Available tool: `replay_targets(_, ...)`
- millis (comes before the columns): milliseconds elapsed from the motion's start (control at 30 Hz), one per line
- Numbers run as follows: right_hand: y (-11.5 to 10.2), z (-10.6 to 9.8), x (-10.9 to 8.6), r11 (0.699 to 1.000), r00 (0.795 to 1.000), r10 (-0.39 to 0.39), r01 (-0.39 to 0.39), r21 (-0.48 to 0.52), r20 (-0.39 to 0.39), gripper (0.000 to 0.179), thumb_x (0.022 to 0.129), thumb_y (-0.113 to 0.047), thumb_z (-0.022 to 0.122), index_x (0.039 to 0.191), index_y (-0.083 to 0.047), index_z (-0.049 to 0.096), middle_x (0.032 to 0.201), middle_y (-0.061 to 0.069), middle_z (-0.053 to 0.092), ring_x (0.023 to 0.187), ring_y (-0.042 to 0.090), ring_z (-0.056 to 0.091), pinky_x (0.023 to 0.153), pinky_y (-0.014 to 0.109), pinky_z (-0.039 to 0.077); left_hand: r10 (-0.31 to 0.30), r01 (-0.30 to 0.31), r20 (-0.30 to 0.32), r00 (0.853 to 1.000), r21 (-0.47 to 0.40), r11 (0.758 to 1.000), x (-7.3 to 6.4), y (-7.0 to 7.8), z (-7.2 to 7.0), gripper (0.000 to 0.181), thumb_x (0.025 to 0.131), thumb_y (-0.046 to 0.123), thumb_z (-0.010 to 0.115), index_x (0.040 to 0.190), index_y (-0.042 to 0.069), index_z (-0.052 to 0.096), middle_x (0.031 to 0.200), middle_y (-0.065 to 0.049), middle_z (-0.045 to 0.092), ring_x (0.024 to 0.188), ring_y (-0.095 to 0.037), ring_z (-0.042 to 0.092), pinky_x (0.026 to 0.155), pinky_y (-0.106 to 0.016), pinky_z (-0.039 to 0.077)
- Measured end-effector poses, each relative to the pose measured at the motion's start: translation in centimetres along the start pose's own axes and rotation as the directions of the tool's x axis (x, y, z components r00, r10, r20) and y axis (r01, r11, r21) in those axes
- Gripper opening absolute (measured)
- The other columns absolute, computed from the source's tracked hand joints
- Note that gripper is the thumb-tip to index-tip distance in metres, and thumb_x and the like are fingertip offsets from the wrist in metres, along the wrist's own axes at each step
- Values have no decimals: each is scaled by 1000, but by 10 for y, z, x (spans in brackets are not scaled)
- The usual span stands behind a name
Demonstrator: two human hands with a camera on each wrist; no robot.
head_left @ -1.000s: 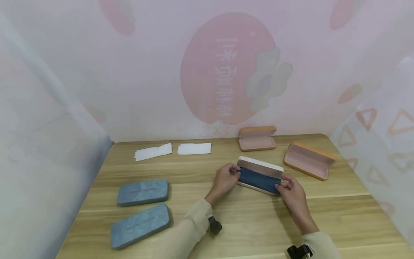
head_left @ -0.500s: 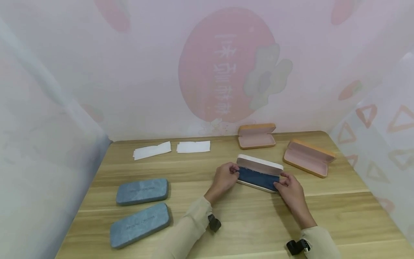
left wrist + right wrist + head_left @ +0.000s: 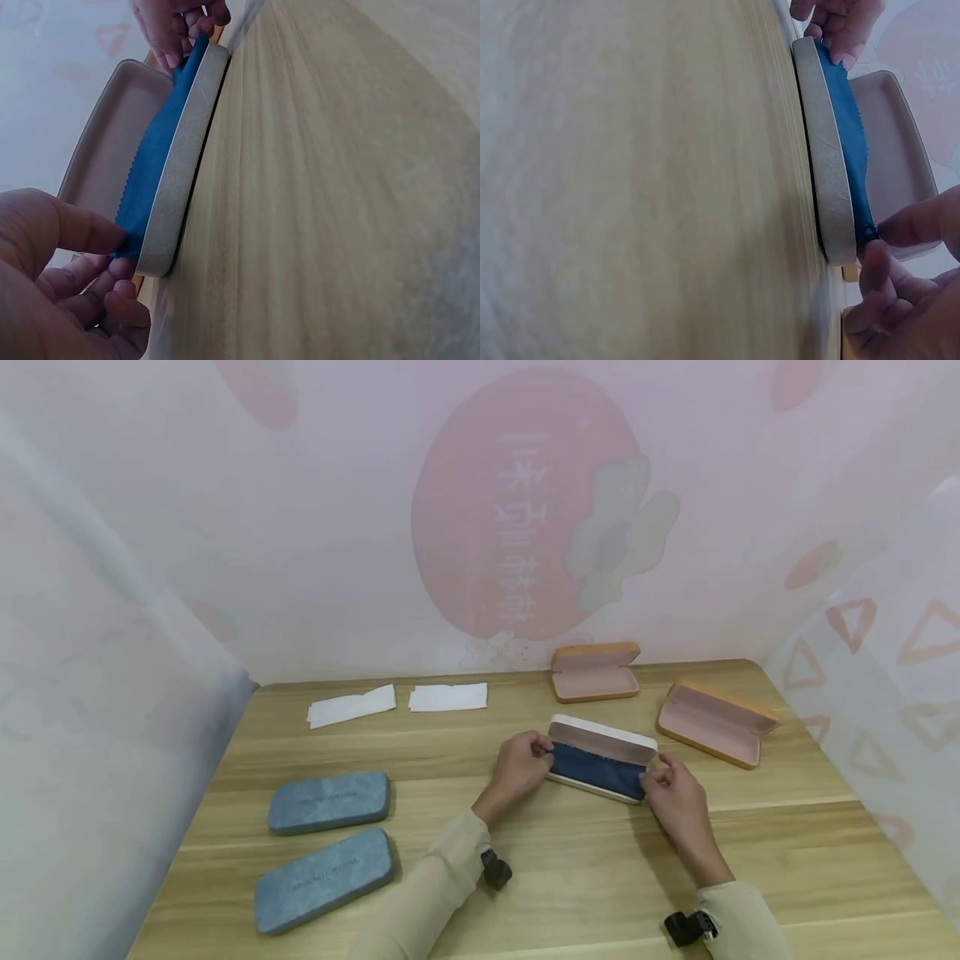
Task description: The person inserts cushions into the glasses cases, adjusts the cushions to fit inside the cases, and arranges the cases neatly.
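A white glasses case (image 3: 604,737) with a pinkish lining stands with its lid up at the right of the middle of the table. A folded dark blue cloth (image 3: 596,771) with a zigzag edge lies lengthwise over its lower half. My left hand (image 3: 520,770) pinches the cloth's left end between thumb and finger. At the other end, my right hand (image 3: 678,797) pinches the cloth's right corner. In the left wrist view, the cloth (image 3: 154,161) sits along the inside of the case's front wall (image 3: 182,165).
Two orange glasses cases, one at the back (image 3: 596,683) and one at the right (image 3: 708,731), stand with lids up. Two blue-grey closed cases (image 3: 330,802) (image 3: 324,881) lie at the left. Folded white cloths (image 3: 351,706) (image 3: 448,697) lie along the back, before the patterned wall.
The cloth has sunk a little deeper into the white case, and its right end has drawn in slightly. Both hands keep their pinch; the head view has tilted slightly.
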State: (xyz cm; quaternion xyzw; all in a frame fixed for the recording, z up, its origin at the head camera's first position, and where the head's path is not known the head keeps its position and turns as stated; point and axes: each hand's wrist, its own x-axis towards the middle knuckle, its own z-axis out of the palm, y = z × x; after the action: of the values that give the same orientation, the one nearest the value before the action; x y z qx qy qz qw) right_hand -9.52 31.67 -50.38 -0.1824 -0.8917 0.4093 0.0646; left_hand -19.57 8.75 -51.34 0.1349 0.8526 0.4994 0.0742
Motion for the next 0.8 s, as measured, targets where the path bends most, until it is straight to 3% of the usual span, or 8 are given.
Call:
replay_targets(67,0,-1,0,1000,999,4,-4,-1,-37,60,97,-19,60,148,9,41,113,20,74,108,34,66,105,51,45,10,-10,5,1000,3,1000,0,-1,-1,12,88,5,68,99,6,73,91,-3,69,82,-12,59,74,-25,50)
replay_targets(167,0,-5,0,999,996,29,-27,19,-80,59,97,-19,60,148,5,43,112,18,75,102,29,66,94,42,48,15,-15,11,1000,-3,1000,-2,0,-4,14,89,5,67,102,5,73,92,-3,70,83,-12,60,74,-25,50)
replay_targets(300,2,-8,2,998,995,57,-53,47,-87,56,97,-19,61,147,3,46,109,14,77,97,16,65,83,25,43,9,-9,-2,1000,-34,999,-4,-1,-8,17,90,3,66,105,6,74,95,-3,71,86,-13,63,76,-26,53)
replay_targets(400,5,-8,3,994,996,66,-61,86,-67,57,97,-19,63,147,4,46,100,11,78,81,7,64,74,19,43,12,-13,-10,1000,-44,999,-3,-3,-9,18,89,2,67,106,5,74,96,-4,72,86,-13,64,77,-26,54)
replay_targets(533,8,-7,5,991,997,54,-46,129,-56,58,97,-19,66,145,5,47,88,5,73,59,4,58,60,21,45,23,-23,1,1000,-24,999,-1,-7,-8,20,86,0,69,106,4,73,95,-4,71,86,-12,63,77,-25,54)
replay_targets(800,7,-7,3,992,999,15,-9,123,-45,53,96,-15,67,142,4,51,96,11,75,60,3,59,56,21,46,-6,6,-1,1000,17,1000,2,-8,-5,20,87,1,70,107,6,73,92,-3,70,82,-11,60,74,-23,51)
